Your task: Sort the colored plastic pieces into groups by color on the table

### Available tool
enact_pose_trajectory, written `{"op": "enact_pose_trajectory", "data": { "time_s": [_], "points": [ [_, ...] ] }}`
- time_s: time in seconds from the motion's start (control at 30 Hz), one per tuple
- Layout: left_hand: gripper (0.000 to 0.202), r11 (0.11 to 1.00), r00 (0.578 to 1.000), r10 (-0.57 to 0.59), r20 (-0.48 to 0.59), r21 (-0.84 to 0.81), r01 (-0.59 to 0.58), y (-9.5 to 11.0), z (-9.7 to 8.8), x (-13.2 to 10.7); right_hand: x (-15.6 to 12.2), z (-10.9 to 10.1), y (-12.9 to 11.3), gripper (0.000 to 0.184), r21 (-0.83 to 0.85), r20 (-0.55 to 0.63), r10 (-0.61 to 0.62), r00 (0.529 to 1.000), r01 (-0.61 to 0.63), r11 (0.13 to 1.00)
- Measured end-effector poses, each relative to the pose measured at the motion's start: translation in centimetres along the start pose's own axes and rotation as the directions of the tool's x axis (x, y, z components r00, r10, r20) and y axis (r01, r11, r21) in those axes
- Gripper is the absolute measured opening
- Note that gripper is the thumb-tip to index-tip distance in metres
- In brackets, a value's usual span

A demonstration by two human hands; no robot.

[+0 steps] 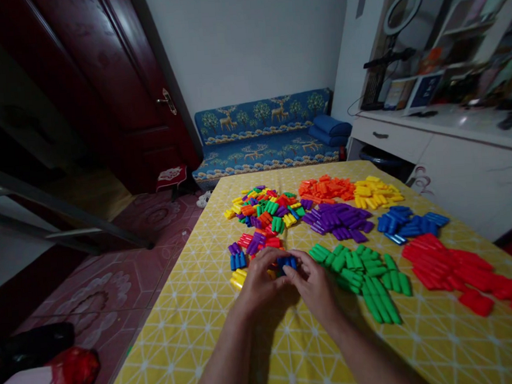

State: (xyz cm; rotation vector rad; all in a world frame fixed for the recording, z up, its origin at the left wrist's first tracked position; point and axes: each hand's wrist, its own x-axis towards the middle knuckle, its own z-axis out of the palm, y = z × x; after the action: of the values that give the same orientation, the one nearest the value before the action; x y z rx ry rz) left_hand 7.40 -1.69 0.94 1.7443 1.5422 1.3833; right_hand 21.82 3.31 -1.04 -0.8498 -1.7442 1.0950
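My right hand (311, 276) is closed on a blue plastic toy block (287, 263) at the middle of the table. My left hand (262, 276) curls round from the other side, its fingertips meeting the right hand's by the block; whether it grips the block too is partly hidden. Beyond them spreads a mixed-colour heap of ribbed blocks (266, 209). Close to the left hand lie a yellow block (238, 278), a loose blue block (238, 261) and a purple block (256, 243). Just right of my right hand is a pile of green blocks (362, 272).
Sorted piles of purple (339, 220), orange (326, 189), yellow (376, 192), blue (411, 223) and red blocks (458, 268) cover the table's right side. A patterned yellow tablecloth (182, 337) lies beneath. Behind stands a blue sofa (261, 139); a white cabinet (464, 165) is at right.
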Motion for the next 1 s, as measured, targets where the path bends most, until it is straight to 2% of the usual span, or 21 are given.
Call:
{"op": "enact_pose_trajectory", "data": {
  "time_s": [0.17, 0.33, 0.47, 0.53, 0.6, 0.63, 0.67, 0.73, 0.8, 0.83, 0.87, 0.9, 1.0],
  "points": [
    [0.031, 0.995, 0.993, 0.093, 0.072, 0.028, -0.096, 0.9, 0.5, 0.2, 0.0, -1.5, 0.1, 0.029, -0.177, -0.055, 0.028, 0.998, -0.038, 0.983],
    [0.033, 0.987, 0.989, 0.144, 0.030, 0.072, -0.146, 0.4, 1.2, 0.0, -0.1, -1.4, 0.0, 0.041, -0.238, -0.085, 0.002, 0.996, -0.022, 0.971],
    [0.035, 0.981, 0.983, 0.182, 0.000, 0.070, -0.181, -0.4, 1.7, -0.3, -0.3, -1.2, -0.5, 0.035, -0.332, -0.094, -0.010, 0.995, -0.022, 0.943],
    [0.035, 0.975, 0.982, 0.191, -0.014, 0.116, -0.188, -0.8, 1.3, -0.3, 0.4, -2.5, -0.8, 0.031, -0.421, -0.119, -0.045, 0.992, -0.010, 0.907],
    [0.028, 0.964, 0.979, 0.171, -0.113, 0.226, -0.143, -1.3, 0.4, -0.2, 2.2, -5.3, -0.8, 0.031, -0.515, -0.193, -0.103, 0.976, -0.012, 0.857],
    [0.024, 0.953, 0.967, 0.149, -0.206, 0.290, -0.086, -1.5, -0.3, -0.1, 3.5, -7.3, -0.5, 0.034, -0.554, -0.253, -0.129, 0.959, -0.035, 0.832],
    [0.021, 0.937, 0.939, 0.124, -0.320, 0.348, -0.005, -1.8, -1.0, -0.1, 5.0, -9.7, -0.1, 0.037, -0.576, -0.318, -0.140, 0.938, -0.074, 0.814],
    [0.020, 0.884, 0.842, 0.068, -0.535, 0.424, 0.198, -2.4, -2.5, 0.0, 8.2, -15.0, 1.3, 0.040, -0.564, -0.448, -0.127, 0.885, -0.169, 0.808],
    [0.023, 0.795, 0.762, 0.005, -0.648, 0.464, 0.390, -3.0, -3.7, -0.1, 11.0, -20.2, 3.2, 0.041, -0.556, -0.576, -0.077, 0.814, -0.321, 0.767],
    [0.027, 0.743, 0.747, -0.039, -0.664, 0.481, 0.466, -3.2, -4.1, -0.2, 12.0, -22.4, 4.1, 0.040, -0.538, -0.631, -0.025, 0.775, -0.414, 0.734],
    [0.031, 0.692, 0.745, -0.094, -0.660, 0.495, 0.526, -3.5, -4.5, -0.3, 12.7, -24.3, 5.0, 0.040, -0.541, -0.640, 0.034, 0.767, -0.482, 0.689],
    [0.036, 0.645, 0.751, -0.159, -0.641, 0.508, 0.571, -3.6, -4.6, -0.3, 13.2, -25.8, 5.9, 0.037, -0.530, -0.677, 0.075, 0.732, -0.555, 0.641],
    [0.046, 0.558, 0.767, -0.310, -0.562, 0.546, 0.625, -3.8, -4.8, -0.4, 13.4, -28.1, 7.6, 0.029, -0.554, -0.674, 0.153, 0.723, -0.631, 0.543]
  ]
}}
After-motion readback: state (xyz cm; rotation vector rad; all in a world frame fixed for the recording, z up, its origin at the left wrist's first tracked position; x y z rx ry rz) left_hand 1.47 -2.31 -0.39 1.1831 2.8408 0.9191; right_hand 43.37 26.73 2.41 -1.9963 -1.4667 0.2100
